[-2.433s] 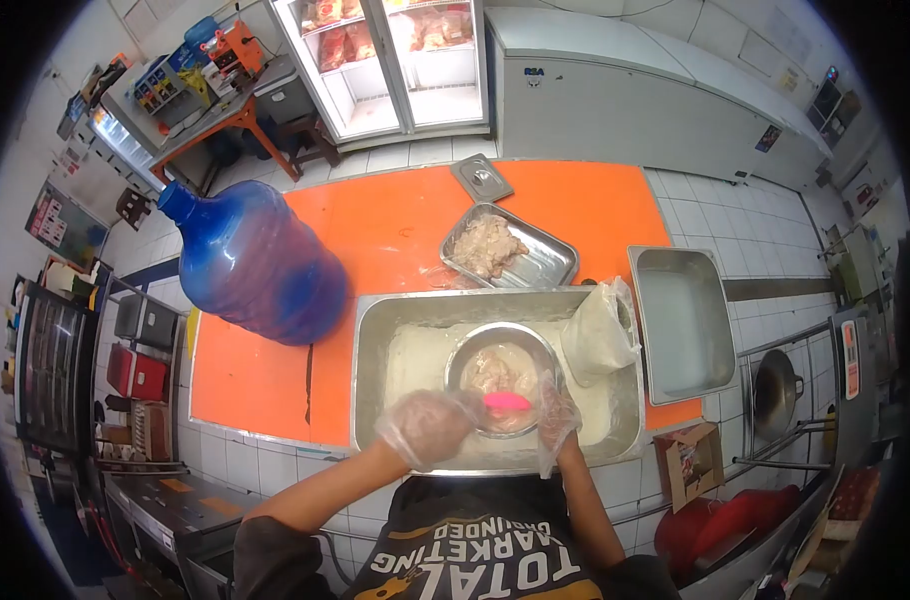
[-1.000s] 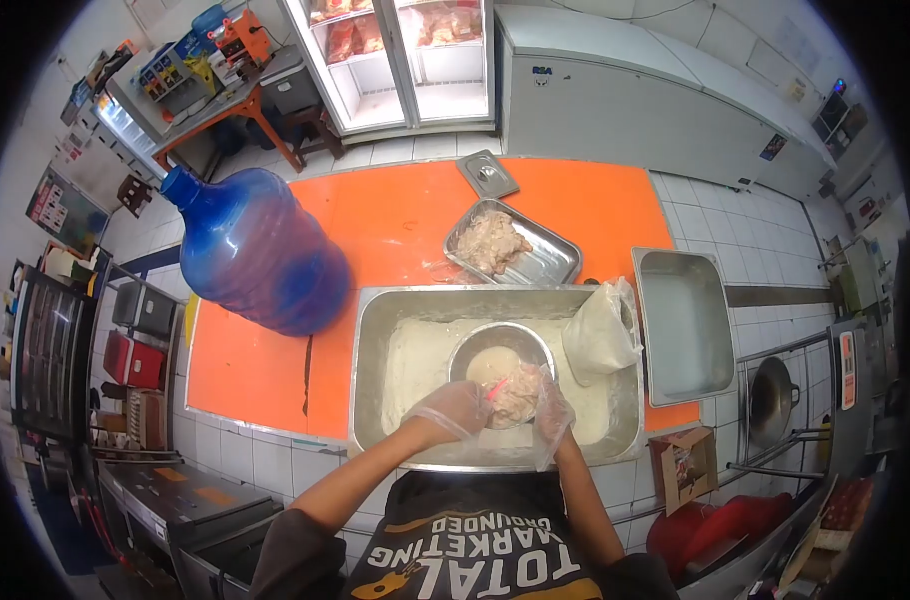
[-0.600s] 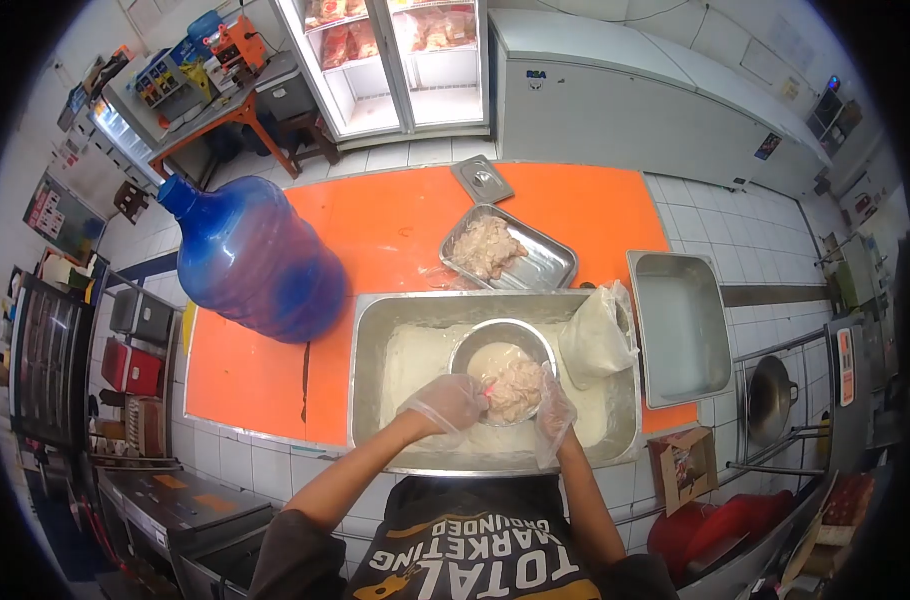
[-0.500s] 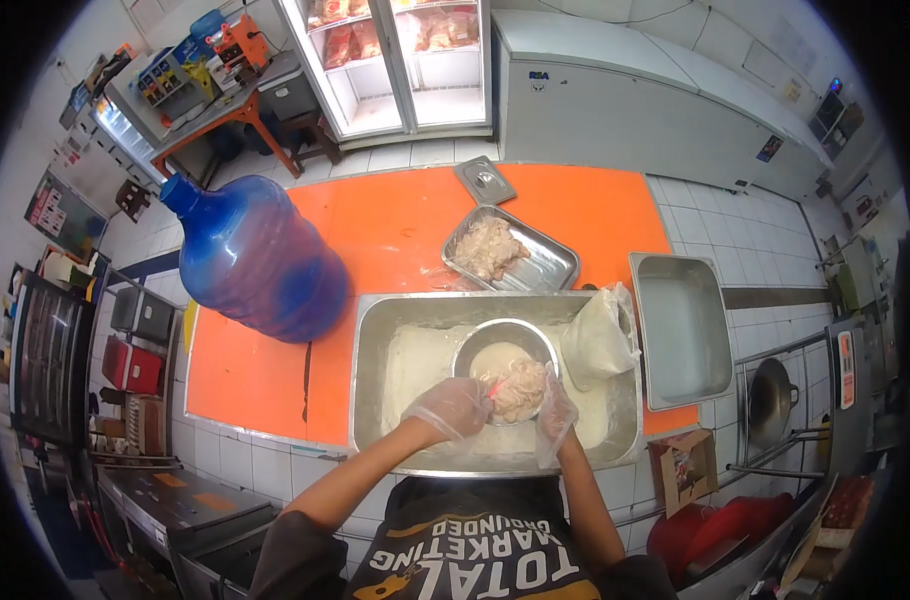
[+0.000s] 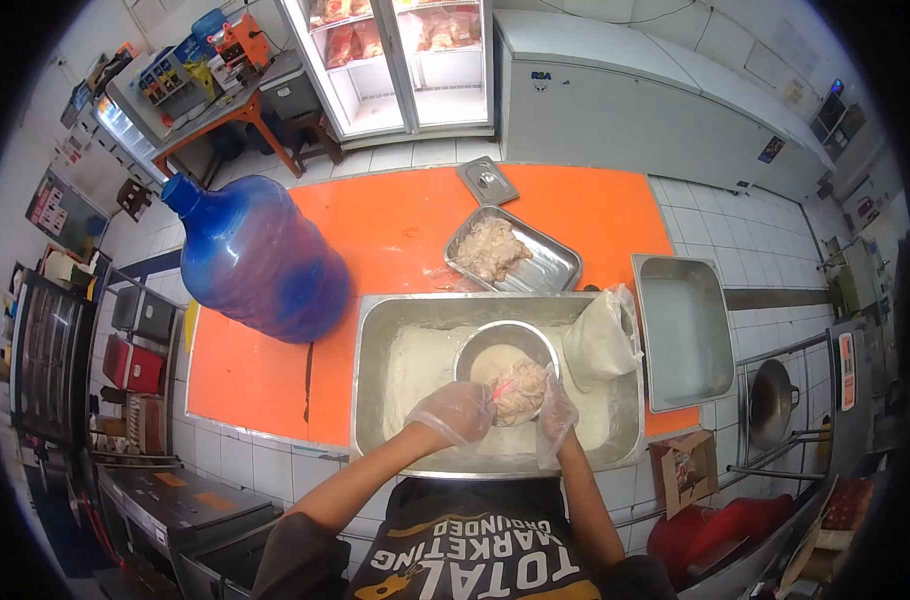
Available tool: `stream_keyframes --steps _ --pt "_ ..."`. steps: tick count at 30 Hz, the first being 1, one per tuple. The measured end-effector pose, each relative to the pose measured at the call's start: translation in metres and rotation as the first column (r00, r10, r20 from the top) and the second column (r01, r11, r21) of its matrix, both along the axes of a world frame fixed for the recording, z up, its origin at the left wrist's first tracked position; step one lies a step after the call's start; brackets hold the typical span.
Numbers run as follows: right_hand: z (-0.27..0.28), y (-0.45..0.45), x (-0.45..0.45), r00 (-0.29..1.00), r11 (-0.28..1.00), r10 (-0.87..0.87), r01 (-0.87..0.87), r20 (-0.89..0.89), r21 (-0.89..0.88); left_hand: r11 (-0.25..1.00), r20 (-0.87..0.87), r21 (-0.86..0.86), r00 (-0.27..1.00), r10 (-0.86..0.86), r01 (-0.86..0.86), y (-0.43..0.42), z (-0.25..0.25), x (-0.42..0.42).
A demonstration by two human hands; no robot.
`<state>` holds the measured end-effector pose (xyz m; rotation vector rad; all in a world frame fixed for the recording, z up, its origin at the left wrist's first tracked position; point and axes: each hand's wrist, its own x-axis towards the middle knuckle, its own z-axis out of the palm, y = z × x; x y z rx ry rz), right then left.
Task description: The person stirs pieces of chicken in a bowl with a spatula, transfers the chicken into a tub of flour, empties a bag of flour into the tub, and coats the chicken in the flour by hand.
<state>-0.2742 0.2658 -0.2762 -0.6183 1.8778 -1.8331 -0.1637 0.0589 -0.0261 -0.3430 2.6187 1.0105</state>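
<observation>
A steel bowl (image 5: pixel 472 350) with pale liquid stands in a large steel tray (image 5: pixel 370 350) whose bottom is covered with white powder. My left hand (image 5: pixel 455 412), in a clear plastic glove, is closed on a pink tool (image 5: pixel 499 386) at the bowl's left side. Wet pale meat (image 5: pixel 520 393) is heaped beside the tool, at the bowl's front right. My right hand (image 5: pixel 557 412), gloved too, is closed at the bowl's right rim, against the meat; its fingertips are partly hidden. A white bag (image 5: pixel 597 340) stands in the tray's right part.
Behind the tray, a smaller steel pan (image 5: pixel 553 262) holds more meat, with a steel lid (image 5: pixel 487 181) beyond it. A blue water jug (image 5: pixel 265 260) lies tilted on the orange table (image 5: pixel 245 385). To the right is a deep steel pan (image 5: pixel 685 325) containing cloudy liquid.
Since the earliest frame, my left hand and the pink tool have shifted, and the meat is now gathered at the bowl's front right. In the last half second the hands have barely moved.
</observation>
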Motion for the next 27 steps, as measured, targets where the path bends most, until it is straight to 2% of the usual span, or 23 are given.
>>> stream_keyframes --steps 2,4,5,6,7,9,11,13,17,19,21,22,23,25,27 --pt "0.003 0.002 -0.001 1.000 1.000 0.002 -0.003 0.030 0.030 1.000 0.010 0.006 1.000 -0.006 0.006 -0.004 -0.005 -0.002" --pt "0.015 0.001 -0.001 0.998 0.998 0.003 -0.006 0.058 0.059 0.994 0.038 0.105 0.999 0.012 -0.016 -0.014 -0.024 -0.005" --pt "0.021 -0.002 0.000 0.953 0.984 0.015 0.039 0.303 -0.171 0.994 0.037 0.104 0.999 0.012 -0.016 -0.019 -0.031 -0.006" --pt "0.029 -0.007 0.001 0.850 0.917 0.085 0.137 0.520 -0.374 0.979 0.036 0.203 0.999 0.015 -0.023 -0.025 -0.037 -0.008" --pt "0.051 -0.014 0.004 0.852 0.916 0.084 0.138 0.518 -0.376 0.953 0.035 0.300 0.999 0.017 -0.027 -0.030 -0.043 -0.009" --pt "0.097 -0.028 0.008 0.777 0.960 -0.021 0.191 0.629 -0.205 0.950 -0.039 0.311 0.999 -0.021 0.032 -0.036 -0.049 -0.011" --pt "0.104 -0.027 0.006 0.800 0.964 -0.016 0.172 0.599 -0.204 0.943 -0.110 0.319 0.992 -0.056 0.089 -0.037 -0.047 -0.013" --pt "0.110 -0.028 0.006 0.822 0.968 -0.009 0.151 0.569 -0.202 0.916 0.138 0.390 0.989 0.044 -0.096 -0.036 -0.014 -0.018" --pt "0.111 -0.026 0.002 0.887 0.974 -0.027 0.127 0.461 -0.187 0.880 0.153 0.452 0.985 0.086 -0.147 -0.037 -0.017 -0.019" --pt "0.083 -0.026 -0.006 0.906 0.980 -0.035 0.115 0.423 -0.164 0.843 0.179 0.504 0.977 0.112 -0.189 -0.040 -0.022 -0.019" --pt "0.029 -0.031 -0.015 0.829 0.931 0.010 0.197 0.559 -0.308 0.841 0.190 0.502 0.974 0.120 -0.201 -0.041 -0.018 -0.018" --pt "0.052 -0.030 -0.010 0.829 0.930 0.009 0.198 0.559 -0.308 0.838 0.201 0.500 0.971 0.131 -0.216 -0.043 -0.016 -0.018" --pt "0.107 -0.031 -0.001 0.819 0.939 -0.040 0.226 0.573 -0.258 0.839 0.202 0.500 0.971 0.130 -0.216 -0.045 -0.017 -0.018" --pt "0.148 -0.029 0.007 0.806 0.946 -0.088 0.252 0.585 -0.206 0.838 0.198 0.503 0.972 0.124 -0.210 -0.050 -0.019 -0.017" --pt "0.145 -0.027 0.008 0.834 0.958 -0.093 0.223 0.543 -0.178 0.839 0.181 0.501 0.974 0.136 -0.210 -0.051 -0.016 -0.015"
